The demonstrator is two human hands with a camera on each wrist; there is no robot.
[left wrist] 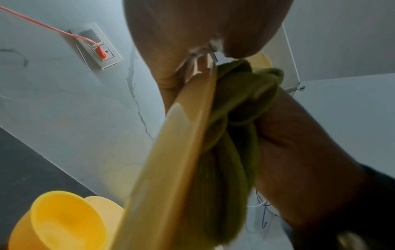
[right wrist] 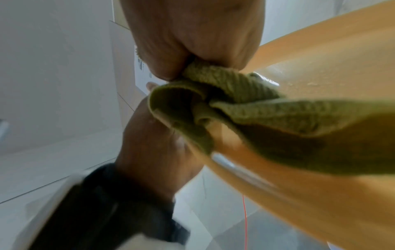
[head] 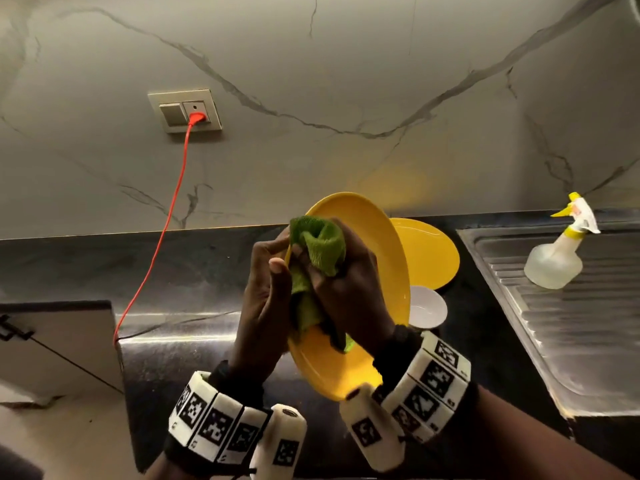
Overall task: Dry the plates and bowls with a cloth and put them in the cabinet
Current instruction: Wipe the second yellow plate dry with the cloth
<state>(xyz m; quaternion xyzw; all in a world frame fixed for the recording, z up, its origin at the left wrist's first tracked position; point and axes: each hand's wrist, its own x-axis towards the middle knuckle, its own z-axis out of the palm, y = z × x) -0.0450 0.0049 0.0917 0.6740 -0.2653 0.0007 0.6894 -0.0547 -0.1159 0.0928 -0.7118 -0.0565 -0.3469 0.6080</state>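
A yellow plate (head: 374, 258) is held tilted on edge above the dark counter. My left hand (head: 268, 299) grips its left rim, thumb on the near face. My right hand (head: 346, 289) holds a bunched green cloth (head: 320, 249) against the plate's face. The left wrist view shows the plate (left wrist: 171, 160) edge-on with the cloth (left wrist: 239, 104) on its right side. The right wrist view has my fingers pinching the cloth (right wrist: 245, 104) on the wet plate (right wrist: 320, 67). Another yellow plate (head: 433, 254) and a white bowl (head: 427, 308) lie on the counter behind. A yellow bowl (left wrist: 64, 219) shows low in the left wrist view.
A steel sink drainboard (head: 571, 323) lies to the right with a spray bottle (head: 557, 251) on it. An orange cable (head: 162, 233) runs from a wall socket (head: 185, 110) down over the counter edge. A cabinet door (head: 59, 344) stands open at the left.
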